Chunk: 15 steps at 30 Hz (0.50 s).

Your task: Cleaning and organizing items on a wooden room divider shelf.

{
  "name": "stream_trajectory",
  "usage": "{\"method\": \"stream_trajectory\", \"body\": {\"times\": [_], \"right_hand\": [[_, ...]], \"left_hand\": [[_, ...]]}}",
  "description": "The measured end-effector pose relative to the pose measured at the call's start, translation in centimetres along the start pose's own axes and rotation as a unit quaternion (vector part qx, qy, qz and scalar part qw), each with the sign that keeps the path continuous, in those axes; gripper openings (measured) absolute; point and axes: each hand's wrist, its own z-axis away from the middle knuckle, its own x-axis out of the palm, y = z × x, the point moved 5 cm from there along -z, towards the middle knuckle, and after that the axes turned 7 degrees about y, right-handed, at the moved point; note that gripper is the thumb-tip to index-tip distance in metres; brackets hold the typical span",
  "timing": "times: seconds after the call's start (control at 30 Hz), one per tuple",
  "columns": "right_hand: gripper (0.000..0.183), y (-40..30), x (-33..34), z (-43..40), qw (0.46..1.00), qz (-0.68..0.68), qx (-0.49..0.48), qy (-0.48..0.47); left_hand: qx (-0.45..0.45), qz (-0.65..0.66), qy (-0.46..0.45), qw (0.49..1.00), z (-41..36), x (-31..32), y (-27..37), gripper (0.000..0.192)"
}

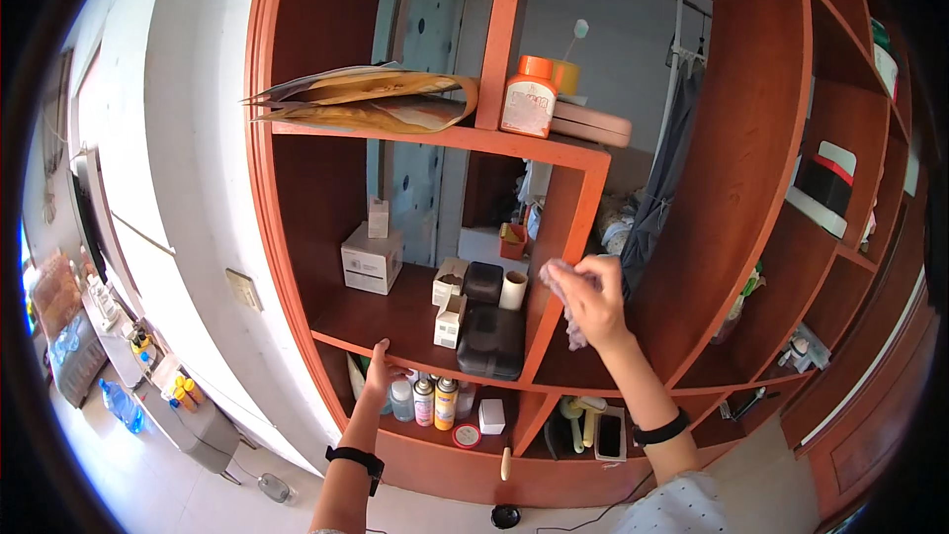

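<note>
My right hand (pixel 593 304) grips a crumpled greyish-pink cloth (pixel 572 322) at the front edge of a wooden upright (pixel 567 267) in a reddish-brown shelf unit. Whether the cloth touches the wood I cannot tell. My left hand (pixel 383 369) rests on the front edge of the middle shelf board (pixel 345 343), its thumb on top and fingers below. On that board stand a white box (pixel 372 259) with a smaller carton on it, two small cartons (pixel 449 320), two black cases (pixel 491 341) and a cream cylinder (pixel 513 291).
Paper folders (pixel 371 100), an orange-capped bottle (pixel 529 96) and a pink case (pixel 593 123) sit on the upper shelf. Spray cans (pixel 445 404), a white box (pixel 491 416) and a phone (pixel 610 436) occupy the lower compartments. A wooden handle (pixel 506 463) juts over the bottom edge.
</note>
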Motion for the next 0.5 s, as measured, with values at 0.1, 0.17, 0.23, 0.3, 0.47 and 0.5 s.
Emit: {"method": "stream_trajectory", "body": {"times": [0.1, 0.17, 0.23, 0.3, 0.47, 0.5], "right_hand": [[0.034, 1.7, -0.2, -4.0, 0.997, 0.028, 0.004, 0.065], [0.029, 2.8, -0.3, -6.8, 0.993, 0.022, 0.011, 0.115], [0.026, 3.2, -0.4, -7.7, 0.991, 0.007, 0.021, 0.129], [0.024, 3.0, -0.3, -6.2, 0.989, -0.019, 0.054, 0.139], [0.026, 1.6, -0.1, 1.2, 0.995, -0.005, 0.086, 0.058], [0.026, 1.2, -0.1, 1.1, 0.994, -0.012, 0.098, 0.055]], "left_hand": [[0.002, -0.008, -0.009, 1.0, -0.1, 0.0, 0.0, 0.063], [0.014, -0.001, -0.011, 1.0, 0.1, 0.2, 0.3, 0.062], [0.008, 0.002, -0.005, 1.0, 0.0, 0.2, 0.2, 0.061], [0.002, 0.01, 0.0, 1.0, 0.1, 0.3, 0.2, 0.06], [0.004, 0.009, 0.005, 1.0, 0.9, 0.6, 0.8, 0.059], [0.005, 0.009, -0.004, 1.0, 1.1, 0.5, 0.9, 0.059]]}}
